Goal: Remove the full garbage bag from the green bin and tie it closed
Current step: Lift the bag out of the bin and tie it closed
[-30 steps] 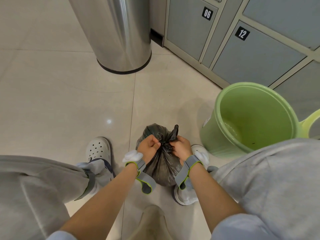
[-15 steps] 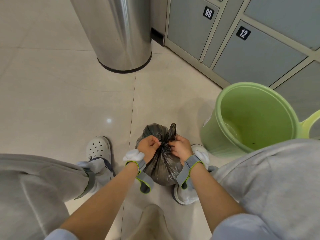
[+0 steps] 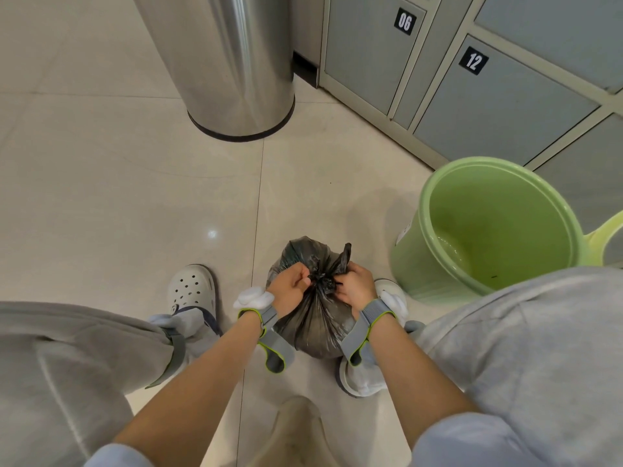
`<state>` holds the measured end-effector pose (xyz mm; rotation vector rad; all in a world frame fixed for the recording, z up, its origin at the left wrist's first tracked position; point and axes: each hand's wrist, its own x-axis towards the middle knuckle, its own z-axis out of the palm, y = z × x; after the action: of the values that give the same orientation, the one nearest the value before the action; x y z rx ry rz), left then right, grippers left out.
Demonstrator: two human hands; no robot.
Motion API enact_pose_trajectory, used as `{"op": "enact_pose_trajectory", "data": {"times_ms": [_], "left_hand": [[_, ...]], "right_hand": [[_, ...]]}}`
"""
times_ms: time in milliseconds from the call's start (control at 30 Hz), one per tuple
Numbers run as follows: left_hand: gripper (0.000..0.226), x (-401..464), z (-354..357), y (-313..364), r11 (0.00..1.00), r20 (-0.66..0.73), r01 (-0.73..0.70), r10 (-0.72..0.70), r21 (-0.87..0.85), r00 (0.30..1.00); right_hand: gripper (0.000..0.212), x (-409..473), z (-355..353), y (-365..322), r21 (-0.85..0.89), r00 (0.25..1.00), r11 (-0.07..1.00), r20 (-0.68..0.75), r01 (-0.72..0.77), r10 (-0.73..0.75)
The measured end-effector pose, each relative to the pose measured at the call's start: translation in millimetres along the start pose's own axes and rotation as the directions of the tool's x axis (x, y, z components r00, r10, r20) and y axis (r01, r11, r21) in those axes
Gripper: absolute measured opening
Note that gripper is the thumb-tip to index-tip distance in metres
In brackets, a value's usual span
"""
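A full black garbage bag (image 3: pixel 315 326) stands on the tiled floor between my feet. Its top is gathered into a twisted knot with one loose tail sticking up on the right. My left hand (image 3: pixel 290 289) grips the bunched plastic on the left of the knot. My right hand (image 3: pixel 354 286) pinches the plastic on the right of it. The green bin (image 3: pixel 435 264) stands to the right of the bag, upright and with no liner inside.
A tall steel cylinder bin (image 3: pixel 232 69) stands at the back. Grey numbered lockers (image 3: pixel 488 106) line the back right wall. My white clogs (image 3: pixel 192 291) and grey trouser legs flank the bag. Open tiled floor lies to the left.
Both hands have stayed on the bag's neck and worked the plastic; the loose tail has shifted a little and the knot looks tighter.
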<state>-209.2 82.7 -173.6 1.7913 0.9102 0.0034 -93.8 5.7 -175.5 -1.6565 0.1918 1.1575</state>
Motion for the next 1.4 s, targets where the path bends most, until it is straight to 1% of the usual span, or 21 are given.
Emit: {"op": "enact_pose_trajectory", "data": {"times_ms": [67,133,200,333,467,567,667,833,900,967,1033,1100,1267,1400], "left_hand": [[0.018,3,0,-5,0.999,0.024,0.008,-0.007,-0.031,1.0],[0.029,5,0,-9,0.998,0.034,0.011,-0.009,-0.055,0.999],[0.036,7,0,-13,0.998,0.033,0.012,-0.01,-0.063,0.999],[0.038,9,-1,-17,0.995,0.053,0.019,-0.014,-0.1,0.999],[0.037,9,-2,-18,0.982,0.103,0.067,-0.049,-0.179,0.993],[0.037,6,-2,-16,0.972,0.108,0.08,-0.058,-0.222,0.993],[0.036,6,-1,-17,0.967,0.097,0.075,-0.052,-0.242,0.994],[0.036,15,-4,-16,0.981,0.049,0.053,-0.045,-0.189,0.998],[0.035,18,-4,-14,0.974,0.039,0.067,-0.06,-0.216,0.997],[0.034,22,-7,-11,0.959,0.0,0.083,-0.086,-0.271,0.996],[0.034,27,-11,-4,0.945,-0.036,0.097,-0.114,-0.312,0.993],[0.034,34,-16,5,0.936,-0.064,0.113,-0.142,-0.333,0.988],[0.035,63,-43,36,0.926,-0.113,0.09,-0.14,-0.366,0.984],[0.034,101,-70,67,0.94,-0.107,0.084,-0.126,-0.331,0.986]], "right_hand": [[0.032,-1,0,0,0.025,1.0,1.0,-0.002,-0.007,0.007],[0.038,-1,-1,1,0.022,1.0,1.0,0.008,-0.019,0.019],[0.039,-3,-2,0,0.023,0.999,0.999,0.026,-0.031,0.03],[0.041,-4,-2,-1,0.047,0.999,0.998,0.036,-0.037,0.036],[0.04,-2,-3,1,0.002,0.999,0.999,0.012,-0.043,0.043],[0.039,-2,-3,1,-0.01,0.999,0.999,0.003,-0.049,0.049],[0.038,-3,-2,1,-0.028,0.999,0.999,0.009,-0.035,0.036],[0.039,-2,-1,-6,-0.073,1.0,0.997,0.012,0.005,-0.004],[0.038,-2,0,-11,-0.086,1.0,0.996,0.02,0.014,-0.012],[0.034,-1,3,-17,-0.065,0.999,0.998,0.038,0.016,-0.013],[0.023,0,6,-26,-0.014,0.999,1.0,0.046,0.02,-0.02],[0.028,2,11,-36,0.021,0.999,0.999,0.033,0.036,-0.037],[0.029,10,24,-81,0.06,0.994,0.995,0.058,0.085,-0.088],[0.02,25,36,-131,0.09,0.989,0.987,0.06,0.132,-0.138]]}}
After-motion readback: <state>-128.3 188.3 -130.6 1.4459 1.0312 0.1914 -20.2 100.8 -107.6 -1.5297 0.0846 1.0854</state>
